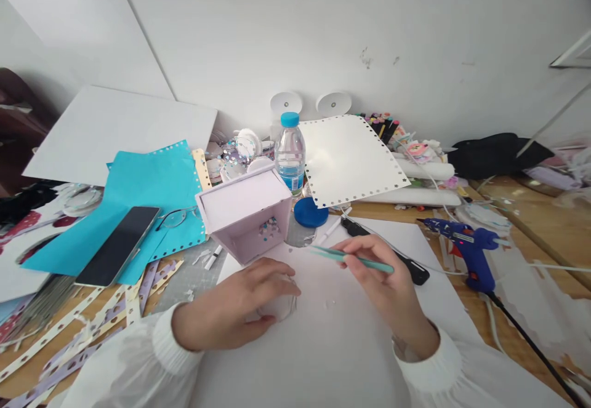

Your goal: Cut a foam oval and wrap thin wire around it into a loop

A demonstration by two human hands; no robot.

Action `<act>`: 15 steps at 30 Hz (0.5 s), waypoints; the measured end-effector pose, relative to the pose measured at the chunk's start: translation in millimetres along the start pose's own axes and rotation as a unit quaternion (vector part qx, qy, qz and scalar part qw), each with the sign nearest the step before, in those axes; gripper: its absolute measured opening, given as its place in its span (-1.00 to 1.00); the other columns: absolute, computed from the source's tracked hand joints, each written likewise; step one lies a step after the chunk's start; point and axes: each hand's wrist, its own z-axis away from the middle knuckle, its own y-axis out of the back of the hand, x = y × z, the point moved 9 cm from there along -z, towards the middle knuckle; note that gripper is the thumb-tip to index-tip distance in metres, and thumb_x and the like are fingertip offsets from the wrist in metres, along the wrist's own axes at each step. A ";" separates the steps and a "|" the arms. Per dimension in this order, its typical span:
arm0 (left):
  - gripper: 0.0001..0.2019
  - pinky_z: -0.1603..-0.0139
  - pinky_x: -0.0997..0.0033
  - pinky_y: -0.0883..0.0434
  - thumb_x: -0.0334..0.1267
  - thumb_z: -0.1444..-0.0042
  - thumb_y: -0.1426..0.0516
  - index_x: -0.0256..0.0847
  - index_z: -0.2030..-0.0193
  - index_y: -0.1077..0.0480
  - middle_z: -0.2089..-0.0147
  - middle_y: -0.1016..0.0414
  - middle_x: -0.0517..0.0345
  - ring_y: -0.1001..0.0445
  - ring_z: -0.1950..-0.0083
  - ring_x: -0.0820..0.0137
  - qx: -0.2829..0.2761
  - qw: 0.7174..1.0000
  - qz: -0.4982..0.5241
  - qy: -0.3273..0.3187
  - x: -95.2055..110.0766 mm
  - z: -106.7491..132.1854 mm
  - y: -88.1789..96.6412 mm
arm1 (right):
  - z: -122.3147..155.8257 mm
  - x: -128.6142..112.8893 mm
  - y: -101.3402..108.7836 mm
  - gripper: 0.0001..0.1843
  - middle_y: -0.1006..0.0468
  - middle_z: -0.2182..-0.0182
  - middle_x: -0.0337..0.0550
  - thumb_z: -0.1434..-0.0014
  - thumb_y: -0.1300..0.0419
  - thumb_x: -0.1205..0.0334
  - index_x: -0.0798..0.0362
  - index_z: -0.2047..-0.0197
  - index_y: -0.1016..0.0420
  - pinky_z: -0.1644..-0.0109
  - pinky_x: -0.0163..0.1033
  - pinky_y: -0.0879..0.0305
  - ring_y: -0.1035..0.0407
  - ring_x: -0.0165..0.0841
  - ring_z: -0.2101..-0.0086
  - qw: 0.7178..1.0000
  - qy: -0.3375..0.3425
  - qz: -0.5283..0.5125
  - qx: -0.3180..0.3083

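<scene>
My left hand [235, 300] is curled around a small clear round container [287, 305] on the white board [344, 352]; the fingers hide most of it. In my right hand [381, 272] a pair of teal tweezers [341, 254] is pinched between thumb and fingers, tips pointing left over the board. Just beyond my left hand sits a pale lavender open-fronted box [244, 202]. Colourful sequins [268, 228] show inside it. A blue round lid [310, 212] lies right of the box, near a clear bottle [290, 156] with a blue cap.
On the right stands a blue glue gun [475, 251] with a cable, beside a black cutter-like tool [410, 263]. A phone [117, 245] and glasses [174, 217] lie on turquoise paper [152, 180] at left. Punched paper strips [60, 352] cover the near left. White punched paper [353, 162] leans behind.
</scene>
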 end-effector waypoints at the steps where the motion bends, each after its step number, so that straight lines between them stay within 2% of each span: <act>1: -0.45 -0.12 0.12 -0.45 -0.54 0.04 -0.13 -0.04 -0.11 -0.31 -0.16 -0.38 -0.04 -0.39 -0.18 0.15 -0.007 1.000 0.004 -0.004 -1.4 -0.8 -0.4 | -2.1 5.2 1.9 -0.88 -0.53 0.23 -0.15 -0.29 -0.17 0.12 -0.03 0.23 -0.36 0.15 -0.24 -0.43 -0.46 -0.33 0.24 0.999 -0.001 0.027 0.020; 3: -0.44 -0.14 0.12 -0.43 -0.52 0.07 -0.15 -0.08 -0.12 -0.30 -0.17 -0.37 -0.07 -0.37 -0.19 0.14 -0.008 1.000 0.016 -0.014 -3.8 -1.7 -1.7 | -5.8 15.4 -3.3 -0.90 -0.53 0.25 -0.14 -0.27 -0.18 0.15 -0.02 0.23 -0.36 0.13 -0.22 -0.42 -0.46 -0.30 0.21 0.998 -0.002 0.052 0.020; 8: -0.33 -0.17 0.06 -0.40 -0.28 0.08 -0.31 -0.12 -0.20 -0.22 -0.22 -0.31 -0.16 -0.34 -0.22 0.06 0.001 0.999 0.031 -0.013 -14.2 1.5 -9.8 | -13.9 26.8 -25.2 -0.91 -0.51 0.32 -0.15 -0.26 -0.17 0.19 0.00 0.27 -0.39 0.10 -0.19 -0.43 -0.45 -0.28 0.24 0.994 0.007 0.106 -0.036; 15: -0.26 -0.22 0.09 -0.36 -0.33 0.04 -0.28 -0.10 -0.27 -0.07 -0.20 -0.32 -0.12 -0.32 -0.24 0.09 0.023 0.998 0.062 -0.023 -16.9 4.1 -10.8 | -19.5 28.6 -34.0 -0.94 -0.53 0.30 -0.13 -0.26 -0.15 0.23 0.02 0.24 -0.40 0.12 -0.17 -0.40 -0.44 -0.26 0.23 0.987 0.008 0.140 -0.076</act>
